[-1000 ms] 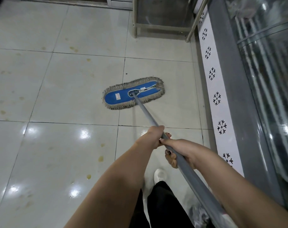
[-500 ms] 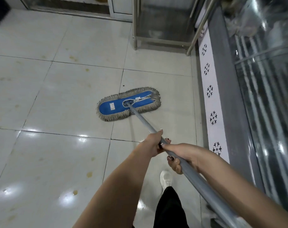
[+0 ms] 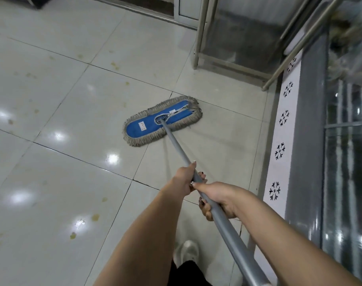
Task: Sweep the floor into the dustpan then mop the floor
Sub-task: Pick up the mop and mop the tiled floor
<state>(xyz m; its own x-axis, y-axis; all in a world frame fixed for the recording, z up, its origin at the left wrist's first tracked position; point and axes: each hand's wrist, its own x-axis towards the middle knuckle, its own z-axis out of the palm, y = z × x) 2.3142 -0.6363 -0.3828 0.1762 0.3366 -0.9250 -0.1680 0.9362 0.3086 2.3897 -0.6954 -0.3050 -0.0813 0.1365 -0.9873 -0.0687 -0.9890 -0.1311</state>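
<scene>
hands first: our left hand (image 3: pixel 185 178) wraps the grey mop handle (image 3: pixel 177 142) from above, one finger laid along the pole. our right hand (image 3: pixel 219 200) curls round it just behind, the two nearly touching. we keep them close together, we judge, so the front hand steers while the rear one drives, and the long end runs back past our right side. from the grip the handle slopes down and away to a swivel joint at the middle of the mop head (image 3: pixel 143 129). that head lies flat on the floor (image 3: pixel 72 182) near its right edge, not far from the snowflake-printed base of the display cabinet (image 3: pixel 279 153). it is a long blue pad with a white label, ringed by a grey-beige fringe that looks dull and used, and it sits slanted across a tile joint. yellowish spots (image 3: pixel 95 217) dot the glossy tiles toward the left edge, well apart from the pad, so mopping seems under way with that side not yet reached.
</scene>
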